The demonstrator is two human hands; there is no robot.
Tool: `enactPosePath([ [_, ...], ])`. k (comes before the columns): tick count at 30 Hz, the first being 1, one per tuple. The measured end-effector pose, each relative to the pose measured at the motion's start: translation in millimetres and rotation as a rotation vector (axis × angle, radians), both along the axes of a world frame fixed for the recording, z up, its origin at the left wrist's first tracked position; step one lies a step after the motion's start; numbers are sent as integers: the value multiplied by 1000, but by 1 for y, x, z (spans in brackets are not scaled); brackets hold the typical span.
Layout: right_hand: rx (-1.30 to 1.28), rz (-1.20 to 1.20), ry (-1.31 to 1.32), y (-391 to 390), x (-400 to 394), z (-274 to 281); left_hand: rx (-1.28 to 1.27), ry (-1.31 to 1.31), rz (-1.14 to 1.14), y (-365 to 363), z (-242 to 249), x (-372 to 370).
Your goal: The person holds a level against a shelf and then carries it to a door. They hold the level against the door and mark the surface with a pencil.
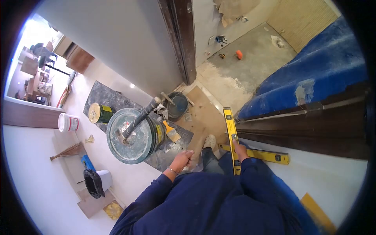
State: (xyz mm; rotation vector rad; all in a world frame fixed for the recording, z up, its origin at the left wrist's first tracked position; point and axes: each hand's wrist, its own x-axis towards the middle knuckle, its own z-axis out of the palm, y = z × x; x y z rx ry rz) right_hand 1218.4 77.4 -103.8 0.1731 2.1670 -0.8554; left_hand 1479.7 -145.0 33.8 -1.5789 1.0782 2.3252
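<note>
gripping the yellow level (230, 124) partway along, the right hand (239, 150) has its fingers wrapped mostly out of sight. the left hand (183, 160) is held in front of the body, fingers bent; how far they close, or on what, i cannot tell. a second level (266, 156) crosses behind the first, partly covered. to the left, a hammer (141, 119) lies on the lidded bucket (117, 144), which hides some of the grey sheet (158, 159).
</note>
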Motion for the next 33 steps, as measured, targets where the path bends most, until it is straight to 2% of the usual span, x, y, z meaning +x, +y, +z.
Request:
enactPosePath([
  [3,25,23,-114,-10,-43,-8,-88,11,-87,-12,-7,-42],
  [5,-9,-32,-120,-20,-64,-15,-105,20,-8,-21,8,-71],
  [7,-70,-45,-130,-30,-83,-16,-99,33,15,-29,4,-86],
  [12,-34,-28,-91,-64,-124,-1,-61,122,66,-58,-7,-118],
  [15,-32,58,-205,-83,-152,-3,-68,77,140,-82,-10,-150],
  [17,-169,-125,-305,-95,-167,-18,-7,97,189,-105,-28,-171],
  [21,-121,-243,-438,-126,-208,-34,26,43,97,-157,-80,-230],
  [23,-126,-257,-456,-144,-231,-30,108,77,170,-192,-113,-267],
  [25,-35,-186,-457,-140,-248,-70,92,81,125,-234,-156,-315],
  [26,109,-141,-443,-179,-265,7,76,73,95,-243,-172,-328],
  [29,112,-79,-398,-183,-287,-44,-3,-45,26,-288,-196,-409],
  [30,19,-248,-516,-209,-295,-10,1,-58,13,-300,-212,-429],
  [31,4,-281,-510,-217,-298,-10,13,-82,3,-310,-230,-449],
  [32,-100,-354,-603,-189,-283,-77,27,-107,-4,-319,-252,-469],
  [33,-68,-290,-596,-189,-281,-89,40,-125,-10,-326,-277,-488],
])
